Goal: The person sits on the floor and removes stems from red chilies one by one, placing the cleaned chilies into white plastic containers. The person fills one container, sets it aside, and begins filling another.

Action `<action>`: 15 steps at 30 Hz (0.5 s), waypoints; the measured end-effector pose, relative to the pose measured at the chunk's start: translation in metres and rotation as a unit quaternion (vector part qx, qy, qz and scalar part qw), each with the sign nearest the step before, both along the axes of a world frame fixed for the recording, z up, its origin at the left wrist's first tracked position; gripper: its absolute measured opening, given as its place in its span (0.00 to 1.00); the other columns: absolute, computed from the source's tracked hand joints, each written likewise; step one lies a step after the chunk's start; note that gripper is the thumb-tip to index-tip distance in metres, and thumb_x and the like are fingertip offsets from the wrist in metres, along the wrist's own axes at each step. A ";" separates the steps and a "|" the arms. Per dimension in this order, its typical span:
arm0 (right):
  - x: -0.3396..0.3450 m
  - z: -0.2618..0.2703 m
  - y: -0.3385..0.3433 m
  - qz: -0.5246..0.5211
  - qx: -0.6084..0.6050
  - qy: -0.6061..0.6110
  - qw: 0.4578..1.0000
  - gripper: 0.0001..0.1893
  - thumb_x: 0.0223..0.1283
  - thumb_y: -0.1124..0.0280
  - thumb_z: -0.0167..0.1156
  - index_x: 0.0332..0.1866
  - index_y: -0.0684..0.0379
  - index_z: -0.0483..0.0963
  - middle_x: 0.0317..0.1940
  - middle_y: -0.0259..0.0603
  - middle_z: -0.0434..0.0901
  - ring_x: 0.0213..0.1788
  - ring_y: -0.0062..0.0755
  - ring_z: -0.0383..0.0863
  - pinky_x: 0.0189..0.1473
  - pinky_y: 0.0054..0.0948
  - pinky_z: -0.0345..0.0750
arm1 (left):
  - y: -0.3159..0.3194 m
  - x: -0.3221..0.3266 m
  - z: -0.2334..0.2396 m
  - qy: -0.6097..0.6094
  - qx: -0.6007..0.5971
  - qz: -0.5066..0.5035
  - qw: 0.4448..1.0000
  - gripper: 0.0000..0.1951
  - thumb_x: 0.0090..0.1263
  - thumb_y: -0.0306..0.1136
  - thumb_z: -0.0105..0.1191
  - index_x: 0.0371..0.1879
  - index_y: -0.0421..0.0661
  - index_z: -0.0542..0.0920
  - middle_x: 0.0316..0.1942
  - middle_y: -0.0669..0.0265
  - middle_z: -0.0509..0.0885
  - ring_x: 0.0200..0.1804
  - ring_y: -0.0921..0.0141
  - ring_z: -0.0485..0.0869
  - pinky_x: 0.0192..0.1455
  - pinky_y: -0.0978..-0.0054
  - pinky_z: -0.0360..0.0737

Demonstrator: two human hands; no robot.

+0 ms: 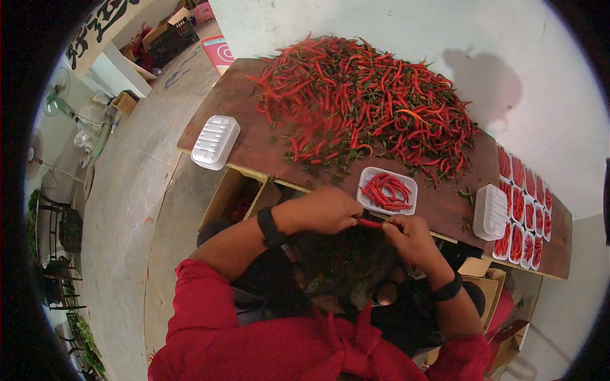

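Between my two hands a red chili pepper (371, 223) is stretched level, just off the table's front edge. My left hand (324, 209) has its fingers closed on the pepper's left end. My right hand (408, 235) pinches the other end with thumb and fingers. Right behind them, a white foam tray (414, 196) holds a loose layer of red chili peppers (387, 190). A large heap of red chili peppers with green stems (362, 95) covers the back of the brown wooden table (205, 114).
Upturned stacks of white foam trays stand at the left (215, 143) and right (490, 212). Filled trays of red peppers (517, 243) line the table's right end. Cardboard boxes (495, 285) are below at right. Stems and leaves (343, 259) lie on the floor between my feet.
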State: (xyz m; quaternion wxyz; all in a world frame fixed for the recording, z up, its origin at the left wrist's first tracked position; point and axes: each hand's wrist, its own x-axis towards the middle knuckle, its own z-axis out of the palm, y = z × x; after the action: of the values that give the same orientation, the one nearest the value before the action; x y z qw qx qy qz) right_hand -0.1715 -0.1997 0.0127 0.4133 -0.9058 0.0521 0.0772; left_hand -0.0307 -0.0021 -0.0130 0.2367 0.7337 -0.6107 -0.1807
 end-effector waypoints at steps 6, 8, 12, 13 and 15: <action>0.000 -0.002 -0.011 -0.038 0.100 0.044 0.993 0.14 0.66 0.65 0.55 0.30 0.66 0.76 0.21 0.34 0.77 0.25 0.20 0.76 0.30 0.24 0.73 | -0.002 -0.003 0.003 -0.018 -0.018 0.011 1.000 0.08 0.64 0.37 0.53 0.31 0.46 0.77 0.25 0.52 0.79 0.32 0.49 0.80 0.34 0.51 0.74; 0.000 -0.005 -0.013 -0.056 0.115 0.067 0.990 0.15 0.66 0.64 0.54 0.29 0.65 0.76 0.21 0.34 0.77 0.25 0.20 0.76 0.30 0.23 0.73 | -0.003 -0.006 0.005 -0.034 -0.021 0.027 0.999 0.08 0.64 0.37 0.53 0.31 0.46 0.76 0.24 0.52 0.79 0.31 0.49 0.79 0.34 0.50 0.73; 0.002 -0.008 -0.012 -0.056 0.104 0.044 0.992 0.17 0.65 0.62 0.55 0.29 0.66 0.76 0.19 0.33 0.75 0.24 0.20 0.73 0.28 0.28 0.72 | -0.002 -0.005 0.008 -0.047 -0.024 0.039 0.998 0.08 0.65 0.37 0.53 0.31 0.46 0.76 0.23 0.52 0.79 0.30 0.49 0.79 0.33 0.49 0.73; 0.001 -0.007 -0.011 -0.064 0.087 0.054 0.993 0.18 0.64 0.61 0.55 0.29 0.67 0.77 0.18 0.33 0.75 0.23 0.20 0.72 0.27 0.30 0.71 | -0.002 -0.004 0.008 -0.040 -0.025 0.043 0.998 0.08 0.66 0.38 0.52 0.33 0.47 0.77 0.24 0.52 0.79 0.30 0.48 0.80 0.34 0.50 0.74; 0.000 -0.003 -0.013 -0.041 0.082 0.048 0.995 0.16 0.65 0.63 0.54 0.28 0.65 0.76 0.20 0.33 0.76 0.24 0.20 0.74 0.29 0.25 0.73 | -0.002 -0.001 0.008 -0.033 -0.021 0.044 0.998 0.08 0.67 0.39 0.51 0.36 0.49 0.80 0.25 0.52 0.81 0.31 0.48 0.80 0.35 0.50 0.76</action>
State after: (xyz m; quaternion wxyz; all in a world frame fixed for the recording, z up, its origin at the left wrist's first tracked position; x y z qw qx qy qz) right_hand -0.1710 -0.2130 0.0093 0.4861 -0.8612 0.1025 0.1072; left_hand -0.0320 -0.0045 -0.0051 0.2389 0.7603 -0.5892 -0.1330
